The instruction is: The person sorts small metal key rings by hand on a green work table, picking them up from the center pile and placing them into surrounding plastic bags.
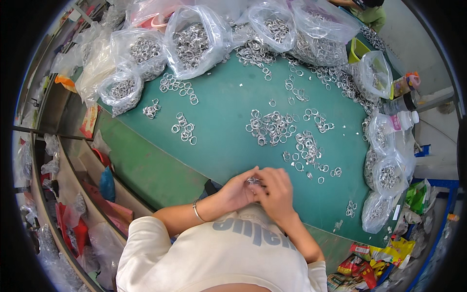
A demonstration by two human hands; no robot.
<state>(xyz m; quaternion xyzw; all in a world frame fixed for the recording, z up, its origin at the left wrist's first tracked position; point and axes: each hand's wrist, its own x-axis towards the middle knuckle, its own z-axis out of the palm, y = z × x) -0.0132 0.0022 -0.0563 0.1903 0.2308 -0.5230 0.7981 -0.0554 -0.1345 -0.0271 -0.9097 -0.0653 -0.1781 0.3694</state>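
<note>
So the left hand [236, 190] has its fingers curled round some silvery finger rings [253, 180], right by the near edge of the green surface [219, 121]. Right hand [276, 192] is up against them, kinda blurry, can't tell if its fingers are pinching any.

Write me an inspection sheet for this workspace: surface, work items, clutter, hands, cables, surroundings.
Surface: green tabletop, small white scraps on it.
Work items: silver rings in loose piles; more in clear plastic bags.
Clutter: white bottle among bags at the right edge.
Left hand: cupped around a few rings.
Right hand: blurred, close against the left.
Cables: thin dark line at right, possibly one.
Surroundings: colourful packets lower right; another person partly visible, top right.
</note>
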